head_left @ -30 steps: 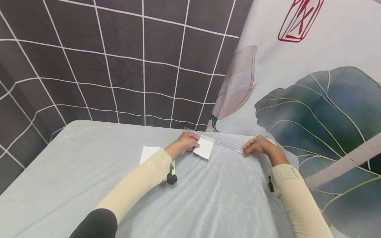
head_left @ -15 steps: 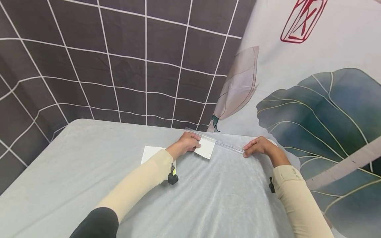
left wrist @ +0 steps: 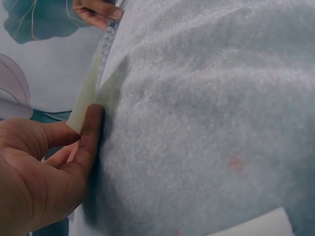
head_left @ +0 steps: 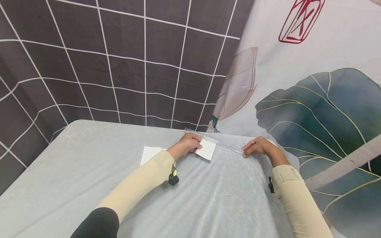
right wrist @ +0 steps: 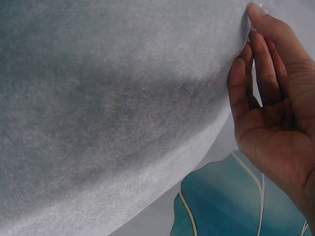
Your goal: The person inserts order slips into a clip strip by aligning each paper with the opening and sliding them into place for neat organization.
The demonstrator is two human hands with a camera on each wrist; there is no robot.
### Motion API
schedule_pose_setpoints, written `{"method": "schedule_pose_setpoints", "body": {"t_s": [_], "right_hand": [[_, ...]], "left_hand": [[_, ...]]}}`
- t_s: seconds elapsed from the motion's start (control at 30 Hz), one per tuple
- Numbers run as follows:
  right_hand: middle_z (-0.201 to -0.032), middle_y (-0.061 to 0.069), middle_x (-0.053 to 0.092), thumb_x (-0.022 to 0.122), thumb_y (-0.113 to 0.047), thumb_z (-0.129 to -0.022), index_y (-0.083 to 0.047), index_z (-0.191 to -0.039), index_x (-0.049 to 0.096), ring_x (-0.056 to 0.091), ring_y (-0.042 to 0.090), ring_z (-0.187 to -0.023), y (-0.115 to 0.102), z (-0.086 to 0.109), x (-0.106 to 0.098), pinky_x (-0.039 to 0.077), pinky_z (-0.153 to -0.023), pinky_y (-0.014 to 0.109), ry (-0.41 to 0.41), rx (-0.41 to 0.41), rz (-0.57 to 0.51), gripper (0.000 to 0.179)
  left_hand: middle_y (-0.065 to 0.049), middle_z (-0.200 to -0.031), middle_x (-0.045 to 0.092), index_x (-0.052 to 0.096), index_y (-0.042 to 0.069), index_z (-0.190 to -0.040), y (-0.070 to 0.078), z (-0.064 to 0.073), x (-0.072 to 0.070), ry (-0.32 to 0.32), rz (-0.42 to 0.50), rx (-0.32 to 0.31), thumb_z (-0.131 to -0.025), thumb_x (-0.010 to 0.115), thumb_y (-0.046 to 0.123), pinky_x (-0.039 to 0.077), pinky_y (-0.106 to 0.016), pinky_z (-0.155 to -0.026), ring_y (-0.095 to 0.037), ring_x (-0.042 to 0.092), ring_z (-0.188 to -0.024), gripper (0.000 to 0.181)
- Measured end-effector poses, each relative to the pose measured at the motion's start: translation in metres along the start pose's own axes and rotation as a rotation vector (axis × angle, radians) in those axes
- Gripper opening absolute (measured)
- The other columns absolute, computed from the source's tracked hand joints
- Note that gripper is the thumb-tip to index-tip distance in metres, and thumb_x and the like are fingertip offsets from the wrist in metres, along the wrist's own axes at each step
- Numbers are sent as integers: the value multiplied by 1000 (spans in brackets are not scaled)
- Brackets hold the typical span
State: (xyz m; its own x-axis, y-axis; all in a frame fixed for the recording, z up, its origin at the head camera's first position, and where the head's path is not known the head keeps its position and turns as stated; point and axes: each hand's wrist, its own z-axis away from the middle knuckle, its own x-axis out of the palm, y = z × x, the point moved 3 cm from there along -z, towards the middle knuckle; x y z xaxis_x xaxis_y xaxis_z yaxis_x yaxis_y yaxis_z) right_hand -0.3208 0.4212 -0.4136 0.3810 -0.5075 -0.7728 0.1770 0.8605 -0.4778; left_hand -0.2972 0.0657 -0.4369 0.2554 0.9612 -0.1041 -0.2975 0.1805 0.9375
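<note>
A clear ruler [head_left: 227, 145] slants along the far edge of the cloth-covered table. At its right end, my right hand [head_left: 258, 146] pinches it between thumb and fingers. Closer to the other end, my left hand [head_left: 187, 142] holds the ruler together with a small white piece of paper [head_left: 206, 149], which hangs out past the fingertips. The left wrist view shows the paper [left wrist: 88, 98] standing on edge against the ruler, with thumb and fingers gripping its near corner. In the right wrist view, thumb and fingers of my right hand [right wrist: 275, 93] meet at the upper right edge of the cloth.
A larger white sheet [head_left: 149, 153] lies on the grey cloth [head_left: 89, 158], partly covered by my left forearm. Behind the table hangs a dark curtain [head_left: 125, 72] with a white grid. A white curtain [head_left: 274, 66] with leaf prints hangs on the right.
My left hand and the small paper have shifted slightly to the right along the ruler. The right hand stays at the ruler's end.
</note>
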Motion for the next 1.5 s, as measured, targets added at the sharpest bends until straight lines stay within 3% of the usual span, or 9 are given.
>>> {"method": "schedule_pose_setpoints", "body": {"t_s": [0.33,0.8,1.1,1.5], "right_hand": [[-140,14,81,103,-28,-76,-17,-105,92,67,35,-131,1,1,1,56,-109,48,-8,-14,-7,33],[-148,18,75,103,-28,-77,-16,-106,92,64,39,-136,-1,1,2,55,-113,55,-10,9,-17,34],[-148,17,76,103,-29,-77,-17,-107,92,64,39,-137,1,1,2,55,-112,53,-9,2,-13,34],[-144,14,78,104,-29,-76,-17,-106,92,66,35,-133,2,-3,1,56,-109,48,-14,10,-19,34]], "left_hand": [[-28,-142,72,70,-9,-140,-2,-2,6,-49,18,-4,-99,73,-10,71,-35,-98,-27,79,-107,41],[-27,-142,72,70,-7,-141,-1,-1,11,-48,-13,-3,-100,74,-7,71,-34,-98,-26,79,-108,40],[-26,-144,71,70,-7,-140,-1,-1,20,-48,-7,-5,-100,74,-8,71,-35,-98,-29,79,-113,40],[-25,-140,72,70,-4,-144,0,-1,25,-57,-14,-15,-100,74,-8,71,-32,-93,-24,79,-103,44]]}}
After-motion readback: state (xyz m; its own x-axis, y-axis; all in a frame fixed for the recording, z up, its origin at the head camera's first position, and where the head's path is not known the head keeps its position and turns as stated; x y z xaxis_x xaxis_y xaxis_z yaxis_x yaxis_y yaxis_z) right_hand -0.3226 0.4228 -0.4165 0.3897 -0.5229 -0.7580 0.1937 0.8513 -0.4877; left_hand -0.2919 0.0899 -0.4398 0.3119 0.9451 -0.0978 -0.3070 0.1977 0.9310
